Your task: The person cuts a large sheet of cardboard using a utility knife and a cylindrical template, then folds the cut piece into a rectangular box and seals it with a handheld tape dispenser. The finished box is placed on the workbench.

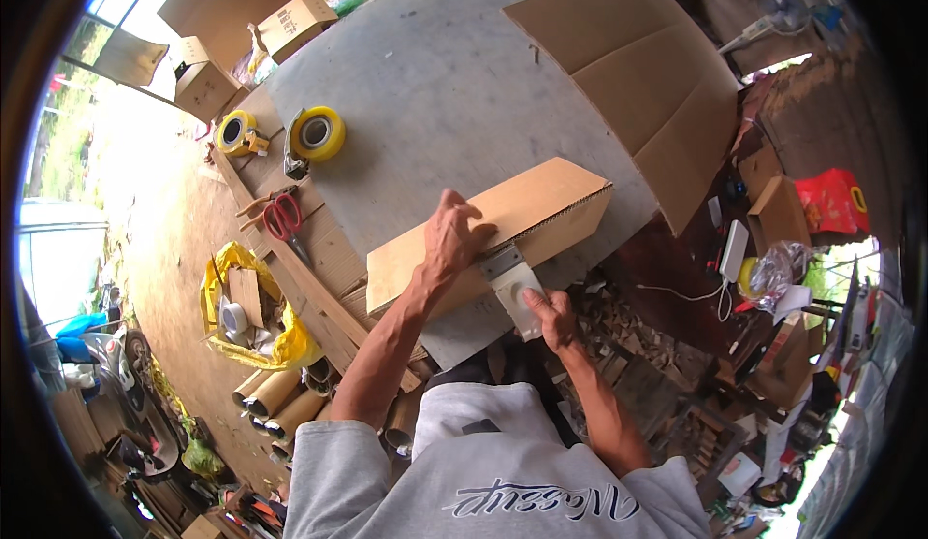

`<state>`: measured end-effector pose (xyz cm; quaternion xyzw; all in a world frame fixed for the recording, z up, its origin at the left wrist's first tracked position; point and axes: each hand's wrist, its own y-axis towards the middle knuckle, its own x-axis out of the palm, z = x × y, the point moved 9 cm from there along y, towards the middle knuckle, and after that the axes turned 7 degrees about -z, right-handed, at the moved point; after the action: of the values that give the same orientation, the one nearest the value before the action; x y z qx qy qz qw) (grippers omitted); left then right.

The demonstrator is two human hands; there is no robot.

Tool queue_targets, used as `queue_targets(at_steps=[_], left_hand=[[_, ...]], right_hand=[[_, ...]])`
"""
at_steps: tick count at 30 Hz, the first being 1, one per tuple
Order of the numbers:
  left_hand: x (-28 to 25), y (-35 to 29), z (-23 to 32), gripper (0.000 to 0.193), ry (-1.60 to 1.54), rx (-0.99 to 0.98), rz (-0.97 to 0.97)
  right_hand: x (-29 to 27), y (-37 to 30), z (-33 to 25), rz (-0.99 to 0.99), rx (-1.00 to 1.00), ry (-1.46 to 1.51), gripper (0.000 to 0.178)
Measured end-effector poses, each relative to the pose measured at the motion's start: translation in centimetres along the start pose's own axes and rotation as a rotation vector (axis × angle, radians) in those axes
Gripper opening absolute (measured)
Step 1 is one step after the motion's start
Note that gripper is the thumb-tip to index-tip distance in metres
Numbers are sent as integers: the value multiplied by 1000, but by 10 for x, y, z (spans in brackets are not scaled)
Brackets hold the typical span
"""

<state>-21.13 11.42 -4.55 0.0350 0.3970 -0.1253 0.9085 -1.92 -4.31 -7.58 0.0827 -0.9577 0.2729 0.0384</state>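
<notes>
A long, narrow cardboard box (pixel 541 196) lies at a slant near the front edge of the grey board (pixel 425 94). My left hand (pixel 452 234) is on the box's top, its fingers bent against the cardboard by the near long edge. What its fingertips do is partly hidden. In my right hand (pixel 553 317) is a flat, pale-handled tool with a grey metal end (pixel 517 292). The thumb lies over its handle, and the metal end meets the box's near side, just right of my left hand.
Tape rolls (pixel 317 133) on dispensers, red-handled scissors (pixel 282 218) and pliers lie to the left. Below them are a yellow bag (pixel 290 346) and cardboard tubes (pixel 275 394). A large cardboard sheet (pixel 638 75) covers the far right. Scraps clutter the ground at right.
</notes>
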Motion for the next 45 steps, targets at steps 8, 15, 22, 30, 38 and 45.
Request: queue_targets(at_steps=[8,15,22,30,38,45], left_hand=[[-29,-27,23,34,-187,138,-137],[-8,-61,52,56,111,347,-249],[2,-66,50,66,228,225,-285],[0,-64,49,47,307,199,-222],[-22,-32,26,42,260,58,-371],[-50,7,5,36,140,10,-405]], right_hand=[[-6,9,3,-13,-37,-20,48],[-11,27,33,-32,-174,-8,51],[-27,-21,92,12,-185,18,44],[-40,-64,137,-28,-75,66,43],[-45,-78,152,-34,-48,22,43],[-31,-56,118,-21,-18,17,46]])
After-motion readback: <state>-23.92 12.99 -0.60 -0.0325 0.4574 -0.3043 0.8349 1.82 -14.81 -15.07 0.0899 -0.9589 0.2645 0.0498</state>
